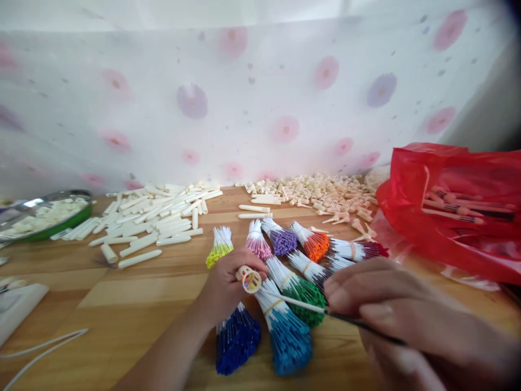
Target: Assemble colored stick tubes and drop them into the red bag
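My left hand [230,279] is closed around a small cream hollow plastic piece [250,281], its round open end facing me, with bits of colour inside. In my right hand [386,309], blurred and close to the camera, is a thin stick [299,303], white toward the tip and dark toward the fingers. Its tip is just right of the plastic piece; I cannot tell if they touch. Around my hands lie bundles of white sticks with coloured ends: yellow [220,251], dark blue [237,342], light blue [290,339], green [299,293] and orange [316,245].
Cream tubes [140,258] lie heaped at the left, beside a green-rimmed tray [90,209]. Small cream parts [309,190] are piled at the back. A red plastic bag [415,228] stands right. A white cable [52,345] and a white box [24,307] are at the near left.
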`<act>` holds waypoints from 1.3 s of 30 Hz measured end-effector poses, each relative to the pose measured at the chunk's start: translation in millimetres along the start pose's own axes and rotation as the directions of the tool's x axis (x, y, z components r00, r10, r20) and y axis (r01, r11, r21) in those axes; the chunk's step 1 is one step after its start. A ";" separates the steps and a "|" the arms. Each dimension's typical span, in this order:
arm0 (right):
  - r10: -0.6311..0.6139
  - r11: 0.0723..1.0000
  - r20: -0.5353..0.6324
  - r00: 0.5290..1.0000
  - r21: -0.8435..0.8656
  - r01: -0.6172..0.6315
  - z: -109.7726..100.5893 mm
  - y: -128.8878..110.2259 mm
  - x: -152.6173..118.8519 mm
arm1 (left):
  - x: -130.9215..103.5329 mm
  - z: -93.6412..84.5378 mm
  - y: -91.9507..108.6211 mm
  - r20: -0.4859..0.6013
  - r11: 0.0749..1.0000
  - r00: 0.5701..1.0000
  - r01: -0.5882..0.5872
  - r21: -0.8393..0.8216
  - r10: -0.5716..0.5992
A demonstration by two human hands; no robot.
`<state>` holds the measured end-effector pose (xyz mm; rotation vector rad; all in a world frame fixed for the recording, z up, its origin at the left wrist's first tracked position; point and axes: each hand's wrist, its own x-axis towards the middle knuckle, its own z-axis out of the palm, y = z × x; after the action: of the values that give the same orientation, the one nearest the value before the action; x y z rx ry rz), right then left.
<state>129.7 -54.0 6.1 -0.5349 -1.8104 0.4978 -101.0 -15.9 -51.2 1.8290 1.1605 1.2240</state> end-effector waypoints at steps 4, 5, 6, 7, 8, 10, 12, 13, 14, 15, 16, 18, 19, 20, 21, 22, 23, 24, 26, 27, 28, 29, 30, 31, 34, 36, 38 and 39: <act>-0.057 0.991 0.036 0.998 -0.116 0.061 13.6 -6.4 5.1 | 0.6 2.0 2.4 0.019 1.000 1.000 -0.010 0.016 0.010; -0.075 0.987 0.063 0.995 -0.139 0.083 16.2 -6.2 7.5 | 0.5 2.4 2.9 0.019 1.000 1.000 -0.019 0.012 0.018; -0.093 0.982 0.086 0.992 -0.157 0.105 18.0 -5.6 9.7 | 0.4 2.7 3.3 0.021 1.000 0.999 -0.028 0.006 0.028; -0.109 0.977 0.098 0.989 -0.171 0.125 19.2 -4.7 11.7 | 0.2 3.0 3.7 0.025 0.999 0.999 -0.037 0.002 0.037; -0.123 0.973 0.111 0.986 -0.182 0.142 19.9 -3.7 13.3 | 0.1 3.2 4.1 0.029 0.999 0.999 -0.043 0.002 0.043; -0.153 0.966 0.140 0.978 -0.185 0.178 21.2 -1.6 15.6 | -0.1 3.5 4.8 0.038 0.999 0.998 -0.052 0.007 0.051; -0.178 0.963 0.148 0.973 -0.179 0.203 23.6 0.9 16.8 | -0.5 3.8 5.4 0.042 0.998 0.998 -0.053 0.017 0.052; -0.194 0.961 0.151 0.969 -0.171 0.219 25.6 2.4 17.1 | -0.8 3.9 5.5 0.046 0.998 0.998 -0.053 0.025 0.051; -0.206 0.960 0.152 0.967 -0.162 0.230 28.1 4.2 17.0 | -1.1 3.8 5.4 0.049 0.998 0.997 -0.057 0.034 0.055; -0.211 0.960 0.147 0.966 -0.156 0.233 31.1 6.5 16.7 | -1.5 3.6 5.2 0.050 0.997 0.997 -0.061 0.050 0.059; -0.203 0.962 0.138 0.969 -0.154 0.223 34.3 9.3 16.1 | -2.0 3.2 4.8 0.049 0.995 0.997 -0.061 0.074 0.058; -0.160 0.970 0.114 0.981 -0.167 0.178 40.6 16.5 14.2 | -3.2 1.7 4.0 0.044 0.990 0.998 -0.052 0.133 0.047; -0.127 0.972 0.098 0.987 -0.184 0.144 43.3 20.6 13.2 | -3.8 0.6 3.8 0.045 0.986 0.998 -0.050 0.162 0.044; -0.092 0.974 0.083 0.992 -0.198 0.107 45.2 24.6 12.3 | -4.5 -0.6 3.7 0.052 0.981 0.998 -0.054 0.187 0.045; -0.061 0.977 0.066 0.996 -0.202 0.073 46.4 28.5 11.7 | -5.2 -1.8 3.8 0.067 0.976 0.997 -0.062 0.208 0.049; -0.032 0.979 0.048 0.998 -0.198 0.041 46.9 31.8 11.4 | -5.9 -3.0 4.2 0.084 0.972 0.995 -0.079 0.220 0.062; -0.011 0.982 0.031 0.999 -0.188 0.017 46.6 34.5 11.5 | -6.6 -4.1 4.8 0.100 0.968 0.992 -0.101 0.229 0.080; 0.005 0.984 0.015 1.000 -0.177 -0.002 45.8 36.5 11.9 | -7.3 -5.0 5.4 0.113 0.963 0.989 -0.122 0.239 0.098; 0.018 0.985 0.004 1.000 -0.171 -0.017 43.5 38.8 13.2 | -8.2 -6.2 6.3 0.124 0.953 0.985 -0.146 0.266 0.116; 0.017 0.983 0.009 1.000 -0.181 -0.015 42.5 39.4 13.8 | -8.4 -6.4 6.5 0.127 0.947 0.985 -0.151 0.285 0.119; 0.017 0.981 0.020 1.000 -0.192 -0.012 41.7 39.8 14.2 | -8.5 -6.4 6.3 0.127 0.939 0.985 -0.154 0.306 0.120; 0.016 0.979 0.032 0.999 -0.202 -0.009 41.4 40.1 14.5 | -8.4 -6.1 5.7 0.125 0.931 0.985 -0.156 0.329 0.121; 0.017 0.978 0.046 0.999 -0.210 -0.007 41.4 40.5 14.5 | -8.2 -5.6 4.8 0.120 0.923 0.985 -0.158 0.352 0.123; 0.020 0.977 0.058 0.998 -0.214 -0.007 41.8 40.9 14.3 | -8.1 -4.8 3.6 0.113 0.914 0.985 -0.163 0.373 0.129; 0.046 0.978 0.058 0.997 -0.205 -0.034 44.3 42.1 13.7 | -8.2 -1.8 -0.2 0.066 0.885 0.984 -0.180 0.430 0.168; 0.093 0.981 0.033 0.995 -0.171 -0.086 46.1 42.7 13.8 | -9.1 0.0 -1.9 0.028 0.858 0.977 -0.197 0.473 0.209; 0.162 0.980 0.008 0.987 -0.116 -0.160 47.4 43.2 14.1 | -10.4 1.0 -2.2 -0.003 0.817 0.963 -0.228 0.530 0.271; 0.200 0.976 -0.001 0.980 -0.086 -0.199 47.9 43.5 14.2 | -10.8 1.2 -1.9 -0.014 0.792 0.953 -0.242 0.561 0.302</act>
<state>84.9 -13.9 -21.8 -0.7799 -1.8006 0.5606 -102.4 -25.0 -57.2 2.4631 1.4599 1.2311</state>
